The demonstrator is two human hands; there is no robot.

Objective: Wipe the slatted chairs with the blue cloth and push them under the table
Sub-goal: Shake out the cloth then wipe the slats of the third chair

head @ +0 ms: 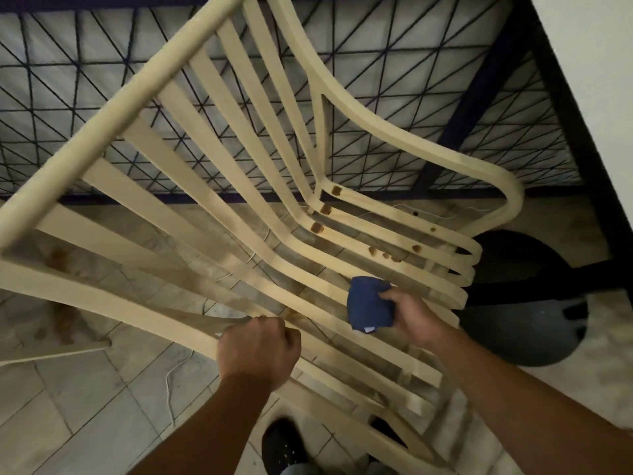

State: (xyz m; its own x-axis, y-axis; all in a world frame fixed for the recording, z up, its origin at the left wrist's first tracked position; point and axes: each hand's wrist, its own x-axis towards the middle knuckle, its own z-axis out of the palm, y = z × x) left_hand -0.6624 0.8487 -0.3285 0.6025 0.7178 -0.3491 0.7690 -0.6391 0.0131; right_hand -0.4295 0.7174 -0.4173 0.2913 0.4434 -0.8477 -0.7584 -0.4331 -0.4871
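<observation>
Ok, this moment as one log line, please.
left hand: grips slatted chair frame | right hand: holds blue cloth at seat slats | brown stains: on seat

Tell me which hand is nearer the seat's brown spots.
Right. The right hand, holding the blue cloth, is just below the brown spots; the left hand grips the armrest, farther off.

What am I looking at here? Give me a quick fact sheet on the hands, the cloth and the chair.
chair: cream, slatted, with armrests
left hand: grips the chair's side rail
right hand: holds the bunched blue cloth over the seat
dirt: brown spots on the seat
floor: pale tiles, a dark shoe at the bottom edge
</observation>
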